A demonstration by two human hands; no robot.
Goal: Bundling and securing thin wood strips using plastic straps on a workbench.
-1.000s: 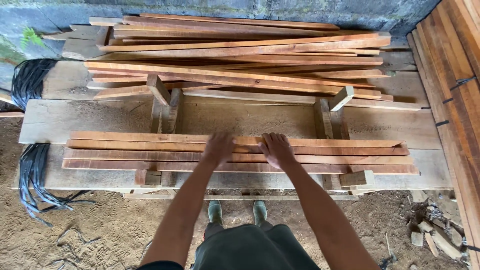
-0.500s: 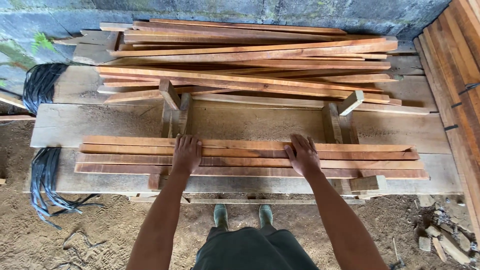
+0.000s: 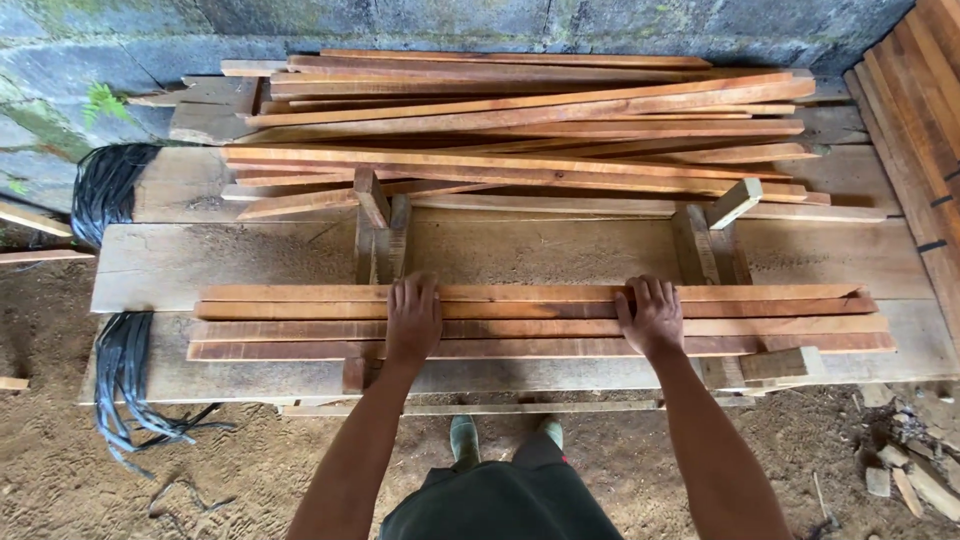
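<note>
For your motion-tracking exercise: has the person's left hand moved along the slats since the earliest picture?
Yes. The left hand has slid leftward, away from the right hand, toward the left wooden upright.

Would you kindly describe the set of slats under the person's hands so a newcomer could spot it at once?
On the broad pale plank workbench, find the near edge. There, a flat row of four reddish wooden slats lies side by side, with the left hand and right hand pressed on it. Unlike the jumbled slat pile behind, it is neat.

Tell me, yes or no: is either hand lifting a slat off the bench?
No: the left hand and right hand press flat on the slats lying on the bench.
</note>
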